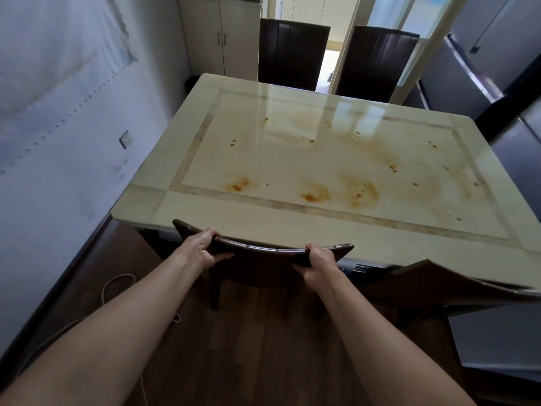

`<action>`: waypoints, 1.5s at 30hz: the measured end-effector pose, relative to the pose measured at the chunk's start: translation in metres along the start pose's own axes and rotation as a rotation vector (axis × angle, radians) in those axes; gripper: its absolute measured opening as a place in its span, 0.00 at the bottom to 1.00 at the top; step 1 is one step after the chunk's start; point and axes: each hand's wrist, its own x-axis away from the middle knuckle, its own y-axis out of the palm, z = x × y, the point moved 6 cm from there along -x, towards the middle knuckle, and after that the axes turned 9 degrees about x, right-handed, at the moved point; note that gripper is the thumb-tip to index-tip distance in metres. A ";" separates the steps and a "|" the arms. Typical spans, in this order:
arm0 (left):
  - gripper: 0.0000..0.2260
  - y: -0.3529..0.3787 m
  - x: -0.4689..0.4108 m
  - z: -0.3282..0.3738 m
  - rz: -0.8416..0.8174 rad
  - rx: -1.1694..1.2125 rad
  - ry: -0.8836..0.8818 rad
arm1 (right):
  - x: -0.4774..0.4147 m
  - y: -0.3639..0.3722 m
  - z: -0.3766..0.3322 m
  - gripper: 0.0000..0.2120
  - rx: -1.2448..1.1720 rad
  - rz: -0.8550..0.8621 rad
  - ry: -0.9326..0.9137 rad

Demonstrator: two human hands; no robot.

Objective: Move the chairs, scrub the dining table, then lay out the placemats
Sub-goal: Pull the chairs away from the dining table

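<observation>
Glossy cream stone-look table (366,230), stained orange, dark glossy leather-look chair (263,252), dark wood-plank floor (263,361)

A scuffed, pale wall (58,112) runs down the left of the room, carrying a white socket plate (126,139) and a dotted line of marks. A dark skirting board (58,288) edges it above the dark wooden floor (248,347). A thin white cord (117,281) loops across the floor near the left wall. In the far left corner stands a cream two-door cabinet (222,33) with dark handles. Beyond it, a bright opening (330,58) shows a pale floor, beside a frosted glass panel (389,10). Tall, glossy grey appliances (497,54) line the right side, and a flat grey unit (497,341) sits at near right.
</observation>
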 end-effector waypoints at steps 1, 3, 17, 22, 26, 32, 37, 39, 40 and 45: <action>0.07 0.000 -0.002 0.001 -0.001 -0.005 0.001 | -0.001 0.001 -0.001 0.08 -0.005 -0.003 0.002; 0.07 0.002 -0.003 0.004 -0.009 -0.015 0.009 | -0.004 0.003 -0.002 0.08 -0.018 -0.010 0.006; 0.06 -0.017 0.025 0.006 -0.103 -0.103 0.179 | 0.003 -0.003 0.001 0.12 0.018 -0.060 -0.041; 0.15 -0.066 0.050 0.024 -0.146 -0.236 0.231 | 0.044 0.036 0.031 0.20 0.047 -0.197 -0.007; 0.20 -0.113 0.065 0.045 -0.117 -0.199 0.285 | 0.090 0.099 0.061 0.26 0.226 -0.388 -0.006; 0.21 -0.166 0.089 0.112 -0.112 -0.087 0.403 | 0.142 0.198 0.059 0.24 0.372 -0.553 -0.135; 0.22 -0.195 0.094 0.183 -0.126 -0.034 0.458 | 0.162 0.281 0.049 0.25 0.415 -0.602 -0.209; 0.22 -0.207 0.087 0.215 -0.131 -0.020 0.465 | 0.163 0.316 0.046 0.25 0.419 -0.594 -0.225; 0.22 -0.213 0.082 0.231 -0.131 -0.014 0.466 | 0.164 0.335 0.044 0.25 0.418 -0.601 -0.226; 0.21 -0.242 0.058 0.296 -0.132 -0.007 0.440 | 0.168 0.414 0.039 0.19 0.468 -0.610 -0.244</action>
